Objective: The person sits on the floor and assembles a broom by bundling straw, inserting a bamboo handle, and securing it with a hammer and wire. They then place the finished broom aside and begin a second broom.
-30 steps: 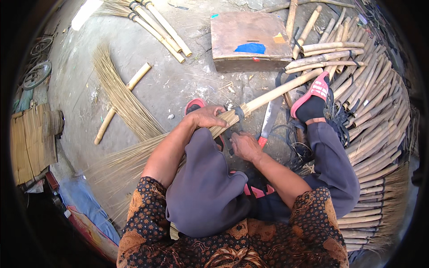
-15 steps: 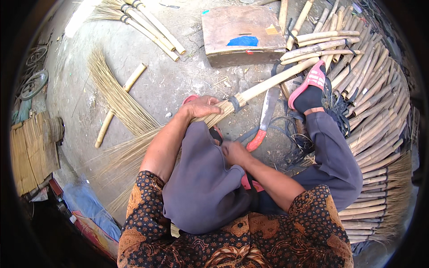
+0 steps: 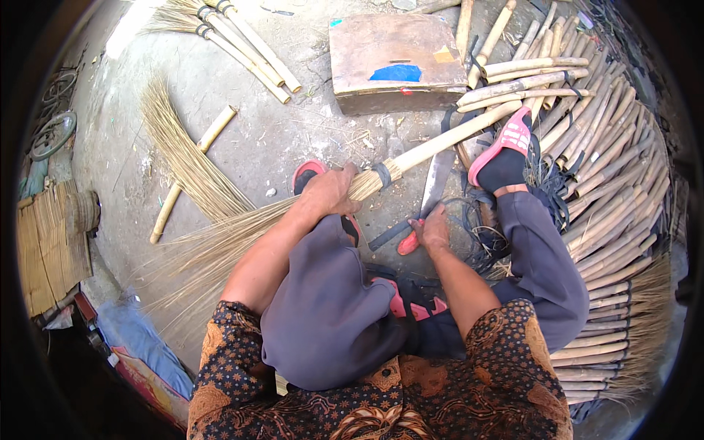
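bright, diffuse light | blown-out patch (image 3: pixel 130 31) upper left | fisheye edges bent | black rim

Left of the brown rectangular wooden box (image 3: pixel 396 51) lie three long tan straw brooms (image 3: pixel 242 48); right of it, a heap of slim tan bamboo poles (image 3: pixel 609 169). Before the box are a long bamboo-handled straw broom (image 3: pixel 367 185) and, farther from it, a red-handled steel knife (image 3: pixel 435 181).

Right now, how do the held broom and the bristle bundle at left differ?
The broom is in the left hand; the bristle bundle is in neither hand. The broom has a dark band at its neck; none shows on the bundle. The broom's handle runs in line with its bristles, while the bundle crosses over a loose pole. Both look tan.
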`<state>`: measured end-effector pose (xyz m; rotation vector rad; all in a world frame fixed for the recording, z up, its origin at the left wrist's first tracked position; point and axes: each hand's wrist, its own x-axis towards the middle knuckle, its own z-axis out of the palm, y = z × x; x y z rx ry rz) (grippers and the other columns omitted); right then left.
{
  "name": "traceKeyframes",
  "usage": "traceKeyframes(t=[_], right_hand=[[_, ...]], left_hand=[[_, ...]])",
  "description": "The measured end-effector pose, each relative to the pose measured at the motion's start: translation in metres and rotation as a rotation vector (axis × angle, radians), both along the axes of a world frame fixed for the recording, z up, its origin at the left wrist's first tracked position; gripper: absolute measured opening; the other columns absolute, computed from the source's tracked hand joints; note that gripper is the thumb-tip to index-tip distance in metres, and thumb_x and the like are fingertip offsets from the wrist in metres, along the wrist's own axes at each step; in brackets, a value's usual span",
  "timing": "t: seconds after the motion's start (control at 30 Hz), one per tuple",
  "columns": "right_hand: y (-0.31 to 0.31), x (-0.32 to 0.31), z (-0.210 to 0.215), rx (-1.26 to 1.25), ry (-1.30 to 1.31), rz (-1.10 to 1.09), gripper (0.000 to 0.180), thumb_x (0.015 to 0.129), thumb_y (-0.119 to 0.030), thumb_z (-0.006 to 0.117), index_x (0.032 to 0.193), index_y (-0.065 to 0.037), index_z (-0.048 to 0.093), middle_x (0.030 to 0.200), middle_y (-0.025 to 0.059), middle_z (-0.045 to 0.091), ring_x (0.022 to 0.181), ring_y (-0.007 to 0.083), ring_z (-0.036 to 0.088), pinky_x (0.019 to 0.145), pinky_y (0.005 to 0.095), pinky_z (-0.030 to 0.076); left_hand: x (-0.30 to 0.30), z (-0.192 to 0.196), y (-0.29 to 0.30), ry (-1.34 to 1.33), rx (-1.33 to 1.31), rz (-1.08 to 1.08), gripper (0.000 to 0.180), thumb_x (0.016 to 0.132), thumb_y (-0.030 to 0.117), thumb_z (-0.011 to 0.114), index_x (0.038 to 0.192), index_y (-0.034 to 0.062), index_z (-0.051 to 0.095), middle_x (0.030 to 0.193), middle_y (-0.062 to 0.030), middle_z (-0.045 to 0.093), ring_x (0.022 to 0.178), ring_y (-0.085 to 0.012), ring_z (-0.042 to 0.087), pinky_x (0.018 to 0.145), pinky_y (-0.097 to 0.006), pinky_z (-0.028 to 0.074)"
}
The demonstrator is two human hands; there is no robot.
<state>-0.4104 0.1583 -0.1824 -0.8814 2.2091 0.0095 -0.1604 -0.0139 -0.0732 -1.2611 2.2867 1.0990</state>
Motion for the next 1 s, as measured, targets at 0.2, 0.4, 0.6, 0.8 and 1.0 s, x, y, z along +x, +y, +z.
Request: traceKeyframes(t=[0.2,0.4,0.6,0.8,1.0], right_hand=[[0.015,0.009,-0.009,-0.247,-0.296,-0.575,0.033,0.098,-0.024,0.064,0.113,0.004,0.054,0.099,0.0211,0.065,0.098,0.039,0.069,0.093,0.048,0.055],[0.03,-0.007,0.039,-0.333,-0.385,-0.489,0.03,0.102,-0.026,0.056,0.108,0.002,0.062,0.082,0.018,0.068,0.077,0.0387,0.07,0.078,0.0504,0.055],[-0.007,-0.045,0.063,-0.316,0.017,0.231,0.046,0.108,-0.038,0.053,0.105,0.005,0.069,0.085,0.0292,0.07,0.079,0.0419,0.072,0.074,0.0513,0.055],[-0.018,-0.02,0.075,-0.067,-0.206,0.444,0.045,0.108,-0.037,0.054,0.111,0.005,0.07,0.098,0.0339,0.07,0.1,0.0508,0.068,0.085,0.0535,0.054],[-0.023,-0.01,0.078,-0.108,-0.23,0.237,0.042,0.108,-0.034,0.052,0.115,0.003,0.07,0.105,0.0342,0.07,0.105,0.0518,0.067,0.089,0.0544,0.053]], left_hand=[[0.002,-0.002,0.025,-0.14,-0.269,-0.022,0.078,0.077,0.044,0.087,0.135,0.0035,0.053,0.119,-0.0201,0.07,0.117,-0.0379,0.067,0.097,-0.047,0.054],[0.002,-0.013,0.031,-0.168,-0.246,0.024,0.073,0.077,0.042,0.087,0.128,0.0025,0.055,0.116,-0.0199,0.071,0.118,-0.0369,0.066,0.098,-0.047,0.054],[0.004,-0.019,0.027,-0.135,-0.232,0.042,0.058,0.076,0.033,0.083,0.118,0.001,0.061,0.106,-0.0222,0.074,0.111,-0.0373,0.07,0.096,-0.045,0.055],[0.011,-0.023,0.016,-0.093,-0.166,0.063,0.05,0.075,0.028,0.078,0.113,-0.0012,0.064,0.099,-0.0251,0.076,0.107,-0.0389,0.072,0.096,-0.046,0.056],[0.01,-0.021,0.018,-0.09,-0.172,0.078,0.051,0.076,0.028,0.077,0.116,-0.0011,0.064,0.1,-0.025,0.076,0.105,-0.0401,0.072,0.096,-0.045,0.057]])
